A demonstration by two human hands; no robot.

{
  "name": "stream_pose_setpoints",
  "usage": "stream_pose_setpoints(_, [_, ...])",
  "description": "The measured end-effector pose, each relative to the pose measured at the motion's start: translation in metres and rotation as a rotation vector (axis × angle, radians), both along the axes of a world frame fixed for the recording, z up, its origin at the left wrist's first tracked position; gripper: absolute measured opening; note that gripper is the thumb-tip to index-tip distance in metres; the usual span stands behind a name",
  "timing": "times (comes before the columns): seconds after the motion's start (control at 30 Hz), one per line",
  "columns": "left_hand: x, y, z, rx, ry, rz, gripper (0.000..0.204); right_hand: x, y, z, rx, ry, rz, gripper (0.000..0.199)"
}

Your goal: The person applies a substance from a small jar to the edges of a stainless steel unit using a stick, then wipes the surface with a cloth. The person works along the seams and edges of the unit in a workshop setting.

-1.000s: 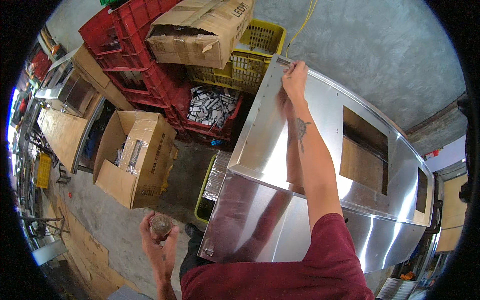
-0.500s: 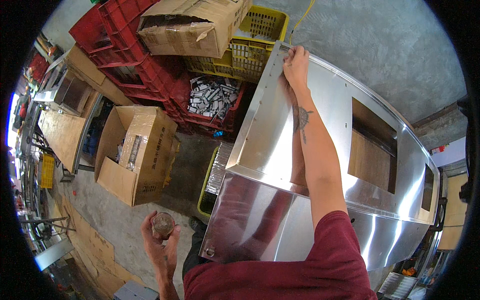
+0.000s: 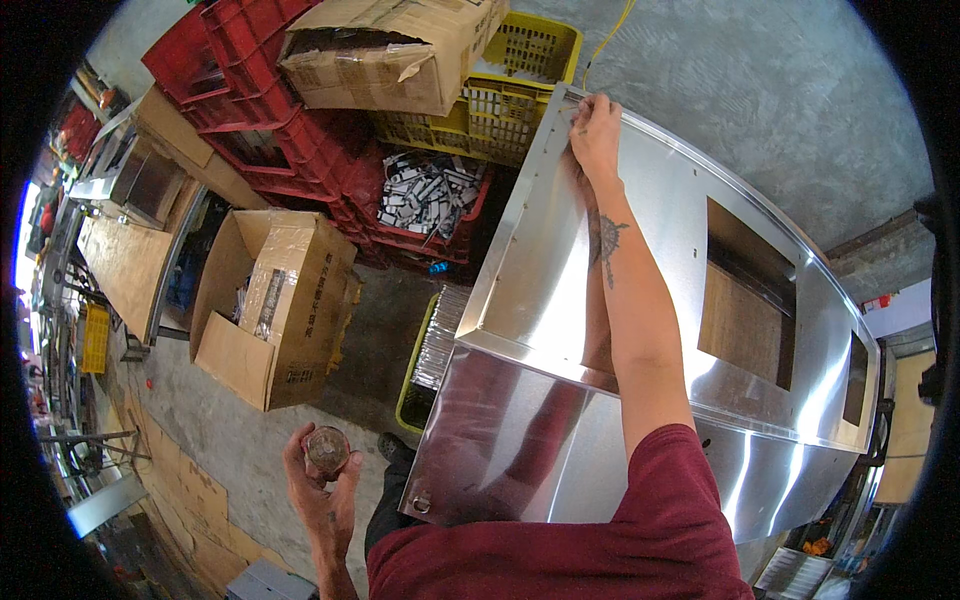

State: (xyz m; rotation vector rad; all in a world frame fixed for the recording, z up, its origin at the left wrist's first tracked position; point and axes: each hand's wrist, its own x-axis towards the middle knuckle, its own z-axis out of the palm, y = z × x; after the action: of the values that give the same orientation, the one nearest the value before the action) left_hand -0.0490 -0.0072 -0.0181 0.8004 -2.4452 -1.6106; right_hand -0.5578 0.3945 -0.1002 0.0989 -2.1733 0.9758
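While the right hand (image 3: 597, 128) reaches far out to approx 12 o'clock, fingers bent and pressed onto the far corner of the steel cabinet (image 3: 640, 330), the left hand (image 3: 322, 487) sits low at approx 7 o'clock, off the cabinet and over the concrete floor (image 3: 250, 450). Left hand is cupped w/ fingers curled round a small round brownish container (image 3: 327, 449); can't tell what's inside. Right fingertips touch the folded rim by a row of small holes at the cabinet's far-left corner; can't tell if they pinch anything tiny there. Right forearm, w/ a tattoo, lies along the shiny top sheet and is mirrored in it.

Cabinet fills the centre-right, from 12 to 5 o'clock: stainless, w/ a big rectangular cutout (image 3: 745, 300) at 3 o'clock showing brown board below, and a smaller cutout further right. Red sleeve at 6 o'clock.

Left of the cabinet, approx 10 o'clock: an open cardboard box (image 3: 270, 300) on the floor. At 11 o'clock, stacked red crates (image 3: 290, 130), one holding small grey metal parts (image 3: 430, 190). Yellow crate (image 3: 500, 90) at 12, w/ a torn cardboard box (image 3: 390, 50) leaning on top. Another yellow crate w/ metal strips sits just beside the cabinet's left edge, approx 8 o'clock.
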Motion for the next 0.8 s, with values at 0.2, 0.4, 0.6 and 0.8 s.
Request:
stream_pose_setpoints(0.2, [0.002, -0.001, 0.0, 0.006, 0.004, 0.016, 0.07, 0.005, -0.004, 0.004, 0.084, 0.035, -0.02, 0.029])
stream_pose_setpoints(0.4, [0.003, -0.004, -0.008, -0.106, 0.066, -0.023, 0.072, 0.001, 0.001, 0.0, 0.125, 0.082, -0.05, 0.014])
stream_pose_setpoints(0.6, [0.005, -0.002, 0.0, 0.032, -0.01, 0.028, 0.07, 0.009, -0.012, 0.006, 0.024, 0.028, -0.026, 0.014])
stream_pose_setpoints(0.8, [0.005, -0.002, -0.003, 0.029, 0.027, 0.008, 0.07, 0.008, -0.007, 0.007, 0.075, 0.057, -0.01, 0.023])
